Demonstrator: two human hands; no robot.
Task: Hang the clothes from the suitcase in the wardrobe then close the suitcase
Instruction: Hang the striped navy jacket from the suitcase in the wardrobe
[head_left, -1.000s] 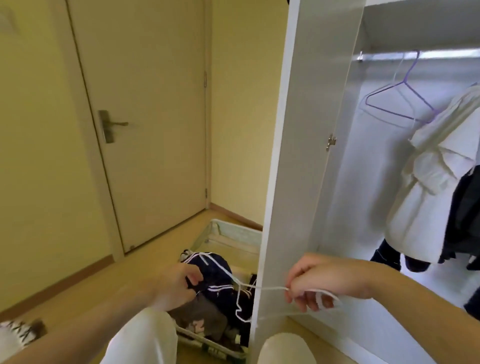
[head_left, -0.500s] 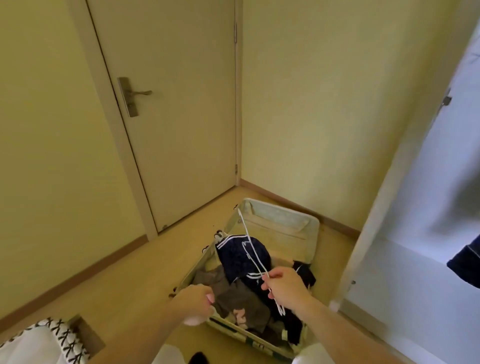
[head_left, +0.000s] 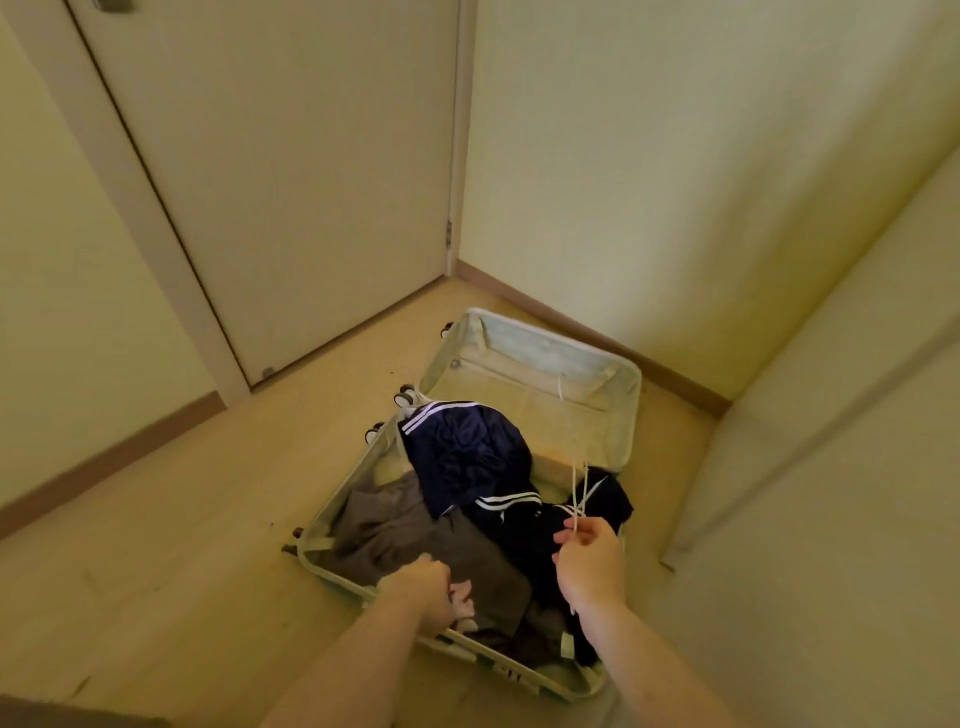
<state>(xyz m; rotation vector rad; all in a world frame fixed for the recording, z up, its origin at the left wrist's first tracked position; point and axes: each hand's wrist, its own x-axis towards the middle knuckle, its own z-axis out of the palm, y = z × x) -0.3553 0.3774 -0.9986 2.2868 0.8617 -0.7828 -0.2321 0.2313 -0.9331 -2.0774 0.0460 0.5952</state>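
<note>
Crowding the open suitcase (head_left: 618, 415): navy jacket (head_left: 462, 457), grey garment (head_left: 415, 540) under left grip (head_left: 423, 587), right grip (head_left: 589, 564) pinching white hanger (head_left: 579, 483).

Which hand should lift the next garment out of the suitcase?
Left. The left hand already rests on the grey-brown garment in the open pale suitcase; the right hand is busy holding the white wire hanger.
</note>
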